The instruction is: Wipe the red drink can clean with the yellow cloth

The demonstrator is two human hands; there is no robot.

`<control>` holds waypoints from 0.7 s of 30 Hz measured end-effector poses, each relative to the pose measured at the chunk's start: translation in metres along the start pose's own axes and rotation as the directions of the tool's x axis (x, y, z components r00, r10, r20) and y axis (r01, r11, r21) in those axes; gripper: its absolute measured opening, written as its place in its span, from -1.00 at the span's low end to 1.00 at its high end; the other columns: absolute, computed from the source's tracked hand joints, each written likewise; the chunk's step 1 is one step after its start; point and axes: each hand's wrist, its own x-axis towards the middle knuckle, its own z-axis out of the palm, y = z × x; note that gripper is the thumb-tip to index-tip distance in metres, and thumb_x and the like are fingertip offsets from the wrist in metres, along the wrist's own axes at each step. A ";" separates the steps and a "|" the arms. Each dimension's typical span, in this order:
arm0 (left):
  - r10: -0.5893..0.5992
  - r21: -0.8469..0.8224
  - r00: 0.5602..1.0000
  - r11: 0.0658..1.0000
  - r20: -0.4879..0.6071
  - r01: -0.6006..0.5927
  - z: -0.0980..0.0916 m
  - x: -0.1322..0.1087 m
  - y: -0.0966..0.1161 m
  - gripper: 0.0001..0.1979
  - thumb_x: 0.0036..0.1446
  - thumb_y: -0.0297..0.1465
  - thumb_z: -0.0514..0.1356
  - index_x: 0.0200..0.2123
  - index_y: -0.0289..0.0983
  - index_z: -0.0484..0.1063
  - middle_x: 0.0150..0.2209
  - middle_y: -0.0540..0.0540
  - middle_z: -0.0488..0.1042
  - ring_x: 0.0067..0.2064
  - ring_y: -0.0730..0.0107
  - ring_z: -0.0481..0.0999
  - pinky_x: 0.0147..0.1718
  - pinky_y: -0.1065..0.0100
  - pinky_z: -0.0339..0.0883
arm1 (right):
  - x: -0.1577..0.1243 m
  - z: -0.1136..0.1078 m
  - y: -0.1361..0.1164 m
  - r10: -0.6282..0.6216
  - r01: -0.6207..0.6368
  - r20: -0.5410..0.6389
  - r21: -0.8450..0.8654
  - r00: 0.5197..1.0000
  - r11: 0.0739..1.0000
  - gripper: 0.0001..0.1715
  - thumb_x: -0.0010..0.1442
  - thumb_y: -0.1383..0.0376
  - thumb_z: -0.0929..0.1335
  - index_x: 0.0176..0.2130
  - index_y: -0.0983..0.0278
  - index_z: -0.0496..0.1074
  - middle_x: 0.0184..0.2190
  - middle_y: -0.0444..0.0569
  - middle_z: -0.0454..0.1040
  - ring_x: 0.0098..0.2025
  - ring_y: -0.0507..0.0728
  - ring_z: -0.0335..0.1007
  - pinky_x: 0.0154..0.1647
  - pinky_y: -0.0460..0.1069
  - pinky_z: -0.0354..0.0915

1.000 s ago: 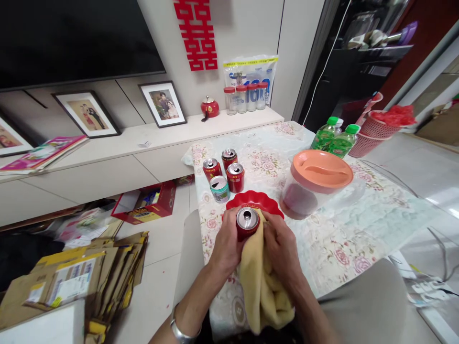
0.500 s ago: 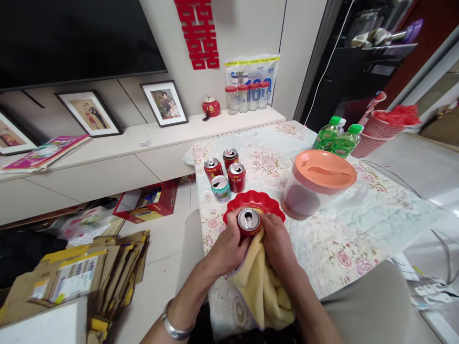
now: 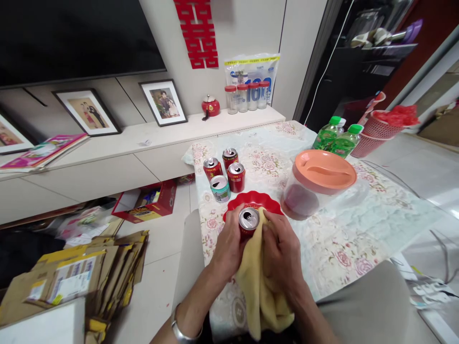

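My left hand [image 3: 226, 249] is wrapped round a red drink can [image 3: 248, 220] with an open silver top, held above the near edge of the table. My right hand [image 3: 283, 247] presses a yellow cloth [image 3: 258, 291] against the can's right side, fingers curled over the cloth. The cloth hangs down between my forearms. Just behind the can lies a red scalloped dish [image 3: 255, 200] on the flowered tablecloth [image 3: 333, 248].
Three red cans [image 3: 235, 176] and a teal one [image 3: 220, 188] stand behind the dish. A clear jug with an orange lid [image 3: 319, 177] sits to the right, green bottles [image 3: 337, 136] and red baskets [image 3: 383, 125] beyond. Flattened cardboard boxes [image 3: 82, 277] lie on the floor at left.
The cloth in my right hand has slid up along the can's side, and the can has turned a little in my left hand. Nothing on the table has moved.
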 end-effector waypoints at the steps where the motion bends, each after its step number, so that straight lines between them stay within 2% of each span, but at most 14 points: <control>1: 0.005 -0.003 1.000 1.000 -0.010 -0.005 0.001 0.000 0.002 -0.50 0.41 -0.33 0.13 0.36 -0.16 0.16 0.26 -0.25 0.40 0.33 0.01 0.44 0.32 -0.10 0.38 | 0.001 0.000 -0.002 -0.012 0.012 -0.012 0.007 1.000 1.000 -0.63 0.55 0.28 0.24 0.24 0.24 0.46 0.07 -0.03 0.48 0.09 -0.01 0.42 0.13 -0.08 0.38; 3: 0.010 0.000 1.000 1.000 -0.017 -0.010 0.002 0.001 0.005 -0.54 0.42 -0.34 0.10 0.33 -0.17 0.19 0.23 -0.26 0.41 0.29 0.01 0.46 0.29 -0.12 0.40 | 0.004 0.001 -0.002 -0.020 0.020 -0.013 0.015 1.000 1.000 -0.60 0.57 0.27 0.22 0.27 0.24 0.45 0.09 -0.01 0.46 0.12 0.00 0.41 0.18 -0.07 0.37; 7: 0.022 -0.012 0.998 1.000 0.058 -0.022 0.000 0.002 0.005 -0.36 0.29 -0.38 0.24 0.36 -0.23 0.09 0.28 -0.36 0.38 0.31 -0.08 0.46 0.29 -0.16 0.41 | 0.011 0.003 0.011 0.017 -0.018 0.065 0.026 0.998 1.000 -0.59 0.56 0.29 0.20 0.23 0.21 0.49 0.11 -0.04 0.49 0.15 0.02 0.41 0.21 -0.04 0.36; 10: 0.026 -0.049 0.989 0.999 0.143 -0.020 -0.006 0.003 0.002 -0.34 0.31 -0.42 0.20 0.38 -0.26 0.00 0.32 -0.43 0.38 0.33 -0.08 0.48 0.31 -0.18 0.40 | 0.011 0.005 0.025 0.069 -0.069 0.142 -0.005 0.987 0.998 -0.59 0.49 0.33 0.21 0.11 0.20 0.57 0.00 -0.06 0.55 0.03 0.06 0.44 0.10 -0.01 0.37; 13: 0.008 -0.060 0.982 0.998 0.191 0.004 -0.014 0.004 0.000 -0.35 0.29 -0.44 0.22 0.37 -0.24 0.04 0.29 -0.39 0.44 0.30 -0.07 0.52 0.30 -0.19 0.40 | 0.009 0.007 0.033 0.122 -0.115 0.180 -0.051 0.976 0.992 -0.61 0.41 0.34 0.23 -0.03 0.25 0.62 -0.14 0.00 0.55 -0.10 0.11 0.40 -0.04 0.01 0.33; 15: -0.026 -0.048 0.981 0.998 0.190 0.036 -0.017 0.007 -0.003 -0.36 0.26 -0.42 0.26 0.33 -0.22 0.10 0.29 -0.37 0.45 0.30 -0.09 0.51 0.31 -0.22 0.38 | 0.008 0.008 0.035 0.140 -0.131 0.189 -0.062 0.972 0.989 -0.63 0.38 0.34 0.24 -0.07 0.26 0.62 -0.17 0.01 0.54 -0.12 0.12 0.38 -0.07 0.00 0.31; 18: -0.028 -0.041 0.990 0.999 0.136 0.034 -0.015 0.014 -0.007 -0.27 0.17 -0.39 0.38 0.34 -0.18 0.17 0.36 -0.32 0.38 0.40 -0.12 0.40 0.39 -0.24 0.25 | 0.008 0.008 0.033 0.137 -0.133 0.175 -0.034 0.975 0.991 -0.61 0.39 0.35 0.23 -0.05 0.26 0.62 -0.14 0.00 0.55 -0.10 0.10 0.42 -0.04 -0.01 0.33; 21: 0.009 -0.100 0.996 0.995 0.086 0.000 -0.009 0.018 -0.009 -0.31 0.11 -0.31 0.46 0.26 -0.18 0.31 0.25 -0.28 0.44 0.33 -0.13 0.44 0.36 -0.20 0.29 | 0.008 0.005 0.027 0.108 -0.113 0.119 0.033 0.987 0.993 -0.60 0.46 0.34 0.21 0.07 0.24 0.58 -0.03 -0.04 0.56 -0.03 0.06 0.48 0.03 -0.03 0.39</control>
